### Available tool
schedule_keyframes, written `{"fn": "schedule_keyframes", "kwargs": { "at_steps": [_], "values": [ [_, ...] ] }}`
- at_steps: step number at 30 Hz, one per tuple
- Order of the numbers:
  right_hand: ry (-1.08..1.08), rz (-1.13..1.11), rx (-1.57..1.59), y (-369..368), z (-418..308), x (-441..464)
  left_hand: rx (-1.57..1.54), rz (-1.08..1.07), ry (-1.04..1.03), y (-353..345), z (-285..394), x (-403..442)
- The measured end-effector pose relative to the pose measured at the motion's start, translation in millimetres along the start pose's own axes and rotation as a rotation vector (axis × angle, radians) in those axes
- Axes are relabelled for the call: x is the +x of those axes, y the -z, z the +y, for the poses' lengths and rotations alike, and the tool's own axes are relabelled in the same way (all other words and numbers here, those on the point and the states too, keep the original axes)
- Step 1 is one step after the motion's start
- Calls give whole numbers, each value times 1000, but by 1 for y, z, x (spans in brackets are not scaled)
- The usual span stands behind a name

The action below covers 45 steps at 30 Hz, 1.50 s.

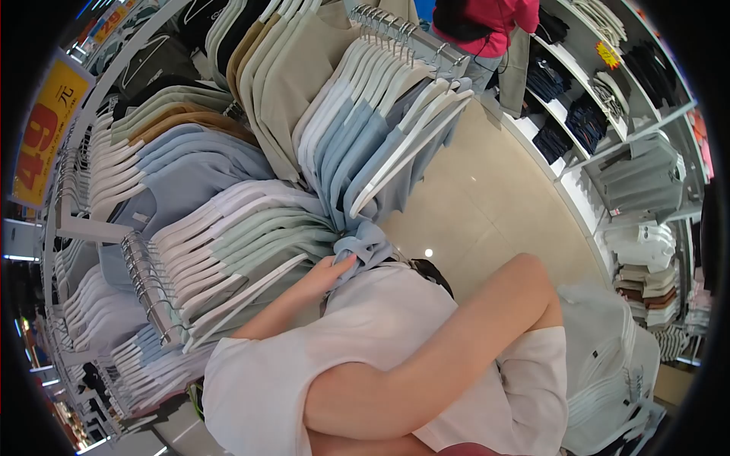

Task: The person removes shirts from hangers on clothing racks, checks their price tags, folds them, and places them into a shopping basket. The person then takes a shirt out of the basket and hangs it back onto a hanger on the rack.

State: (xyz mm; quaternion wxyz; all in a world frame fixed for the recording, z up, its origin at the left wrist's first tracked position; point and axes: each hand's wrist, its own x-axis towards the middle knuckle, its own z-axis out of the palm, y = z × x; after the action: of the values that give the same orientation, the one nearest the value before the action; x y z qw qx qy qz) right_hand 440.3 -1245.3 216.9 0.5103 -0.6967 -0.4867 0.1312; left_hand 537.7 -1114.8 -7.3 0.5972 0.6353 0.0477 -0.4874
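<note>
My left hand [340, 268] is closed around a bunched piece of light blue cloth [365, 245], just beyond the front of my white shirt. Whether this cloth belongs to a garment on the rack I cannot tell. Right beside the hand hang pale green and white tops [266, 228] on white hangers. Above it are light blue tops [357, 144], with a white hanger [403, 156] at their near end. My other arm is bent, its elbow at the right; the right hand is hidden.
Metal rails [148, 289] with packed hangers fill the left. A yellow price sign [53, 129] stands at the far left. A person in a pink top [506, 26] is at the top. Shelves of folded clothes [563, 99] line the right, beyond the tiled floor [487, 190]. Hanging clothes [608, 365] are at lower right.
</note>
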Motion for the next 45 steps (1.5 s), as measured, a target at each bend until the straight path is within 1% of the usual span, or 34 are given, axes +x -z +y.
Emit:
{"fn": "schedule_keyframes", "kwargs": {
  "at_steps": [3,5,7,9,10,14,16,17,19,21,23,24,25,26,27,28,29,31,32,34,35,36,37,38,39,40,41,42,43,45],
  "values": [
    [176,-42,95,3,8,-5,15,59,56,-5,2,4],
    [281,-82,163,5,13,-11,-20,99,50,-18,7,6],
    [366,-111,224,7,16,-19,-74,144,-74,-35,9,14],
    [415,-130,280,15,19,-34,-73,159,-106,-44,-5,37],
    [431,-143,300,21,20,-39,-53,158,-141,-52,-1,46],
    [481,-185,371,41,21,-65,-7,173,-165,-83,22,72],
    [516,-201,415,48,22,-77,182,174,-262,-92,28,84],
    [531,-206,440,52,24,-83,174,181,-261,-94,33,90],
    [569,-219,499,60,29,-97,389,286,-264,-98,48,96],
    [632,-218,592,72,39,-111,401,339,-293,-104,60,99],
    [699,-225,741,95,59,-129,296,421,-491,-107,66,106],
    [681,-252,818,106,72,-138,292,458,-495,-110,71,104],
    [526,-354,911,124,91,-148,284,473,-495,-112,78,99],
    [364,-458,996,151,119,-163,348,485,-586,-114,86,92],
    [53,-251,903,170,140,-178,411,500,-677,-117,95,84],
    [-202,88,590,165,173,-188,534,480,-774,-120,108,74],
    [-234,534,229,161,183,-173,518,502,-771,-122,114,72],
    [-182,766,-66,154,211,-160,858,400,-846,-128,123,65],
    [-175,747,-59,155,223,-162,971,382,-800,-138,135,57],
    [-45,515,-292,157,236,-166,999,452,-809,-153,138,56],
    [-37,503,-283,159,235,-170,1035,503,-824,-158,137,55],
    [-197,561,-233,161,231,-173,1033,514,-816,-161,133,56],
    [-359,618,-184,163,228,-176,911,724,-823,-163,127,60],
    [-357,614,-180,166,227,-177,782,925,-825,-165,120,66],
    [-284,683,-254,169,228,-178,781,926,-822,-164,109,73],
    [-210,751,-328,172,229,-180,802,1083,-829,-160,95,82],
    [-210,750,-327,177,230,-182,820,1241,-834,-157,81,89],
    [-259,795,-324,184,231,-185,779,1300,-758,-158,68,93],
    [-307,842,-322,189,231,-188,780,1302,-759,-158,54,97],
    [-322,847,-349,196,235,-194,550,1372,-724,-160,33,99]
  ]
}}
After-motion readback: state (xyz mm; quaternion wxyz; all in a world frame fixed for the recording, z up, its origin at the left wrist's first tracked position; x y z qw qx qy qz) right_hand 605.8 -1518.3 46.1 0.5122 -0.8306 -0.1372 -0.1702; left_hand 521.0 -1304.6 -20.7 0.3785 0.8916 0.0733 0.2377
